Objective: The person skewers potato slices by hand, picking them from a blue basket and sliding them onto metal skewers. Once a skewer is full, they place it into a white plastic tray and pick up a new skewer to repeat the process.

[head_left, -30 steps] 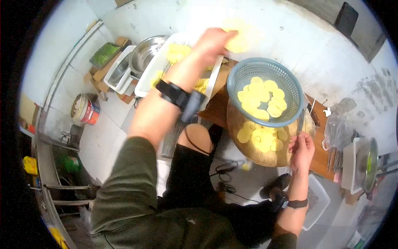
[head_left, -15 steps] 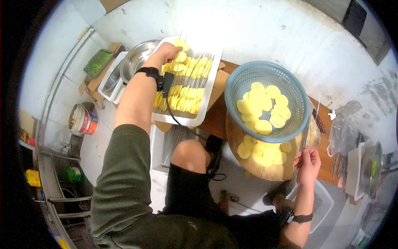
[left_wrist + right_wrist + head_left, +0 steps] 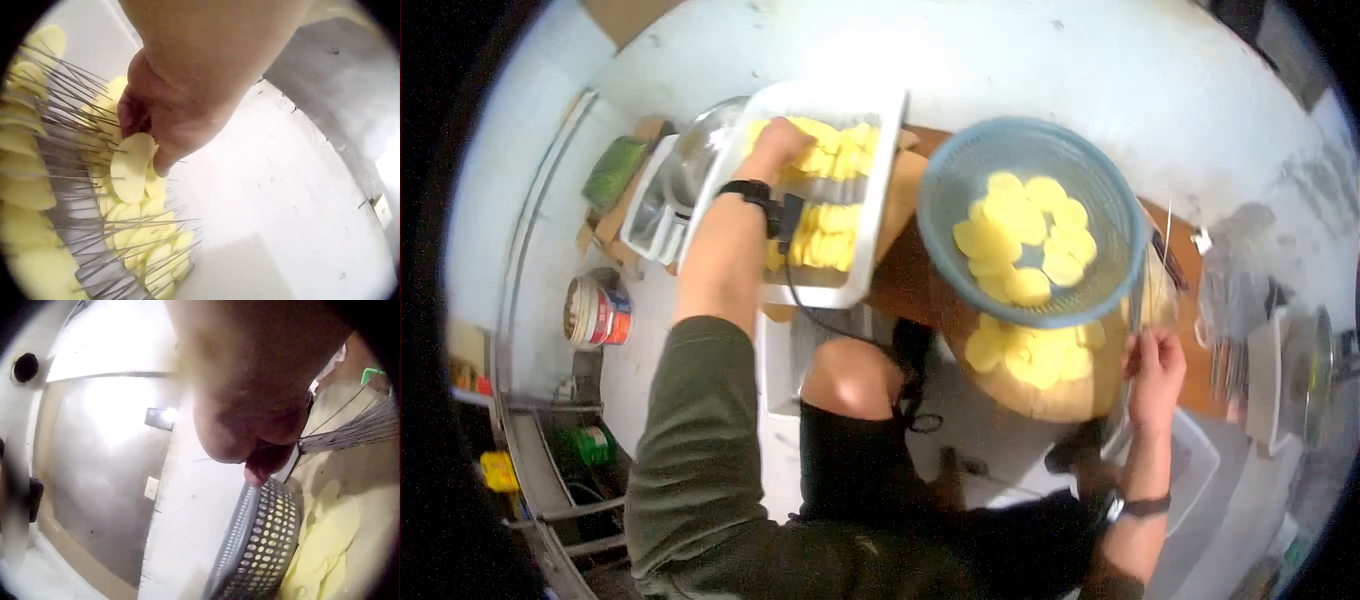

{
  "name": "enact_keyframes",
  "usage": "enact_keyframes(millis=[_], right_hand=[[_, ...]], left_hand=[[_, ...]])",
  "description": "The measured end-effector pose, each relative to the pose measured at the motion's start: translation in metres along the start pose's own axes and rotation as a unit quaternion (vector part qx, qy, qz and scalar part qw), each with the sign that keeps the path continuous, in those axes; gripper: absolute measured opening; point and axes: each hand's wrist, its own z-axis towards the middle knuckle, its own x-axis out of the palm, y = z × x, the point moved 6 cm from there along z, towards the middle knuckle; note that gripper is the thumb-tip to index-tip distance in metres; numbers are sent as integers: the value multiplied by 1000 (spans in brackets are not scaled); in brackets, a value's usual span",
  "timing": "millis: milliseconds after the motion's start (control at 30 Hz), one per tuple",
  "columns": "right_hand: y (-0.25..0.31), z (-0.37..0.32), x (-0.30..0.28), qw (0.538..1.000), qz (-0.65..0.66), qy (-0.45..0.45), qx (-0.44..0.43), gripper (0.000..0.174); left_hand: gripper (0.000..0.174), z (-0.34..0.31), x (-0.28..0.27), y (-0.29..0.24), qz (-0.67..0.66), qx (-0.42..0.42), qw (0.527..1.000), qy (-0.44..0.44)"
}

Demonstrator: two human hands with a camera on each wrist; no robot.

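My left hand [image 3: 778, 148] reaches into the white tray [image 3: 863, 262], its fingers curled on skewered potato slices [image 3: 132, 167] among rows of others. Thin metal skewers [image 3: 81, 119] stick out of those rows. My right hand [image 3: 1156, 378] pinches a thin skewer [image 3: 340, 411] between thumb and fingers, beside the cutting board's right edge. Close to those fingers lies a bundle of bare skewers [image 3: 359, 430]. Loose potato slices [image 3: 1040, 352] lie on the round wooden board [image 3: 1055, 402]. More slices [image 3: 1005, 225] are in the blue-grey perforated basket [image 3: 940, 190], which stands partly over the board.
Left of the tray are a steel bowl [image 3: 700, 150] and a white container [image 3: 650, 222]. A plastic bag [image 3: 1225, 290] and another bowl [image 3: 1315, 375] stand at the right. A bucket [image 3: 597, 312] sits on the floor, and the wall [image 3: 1000, 60] rises behind the table.
My left hand has swung left from above the basket's back with potato slices and come down into the tray. My right hand has stayed near the board's right edge.
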Motion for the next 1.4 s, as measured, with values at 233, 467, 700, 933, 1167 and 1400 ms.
enact_keyframes(millis=[233,467,700,933,1167,1400], right_hand=[[-54,52,-53,904,-395,-119,-113,29],[-61,42,-42,888,-447,-103,-13,37],[-66,46,-45,908,-412,-73,19,29],[-60,47,-49,921,-383,-76,19,28],[-53,41,-53,926,-367,-85,35,26],[-55,40,-54,941,-326,-79,43,25]], left_hand=[[53,-30,-34,-73,42,152,974,-165],[44,-129,1,-243,6,413,904,113],[45,-145,93,-298,158,355,890,238],[58,-121,151,-307,218,352,882,224],[65,-112,138,-297,128,278,934,184],[61,-141,132,-327,128,450,864,184]])
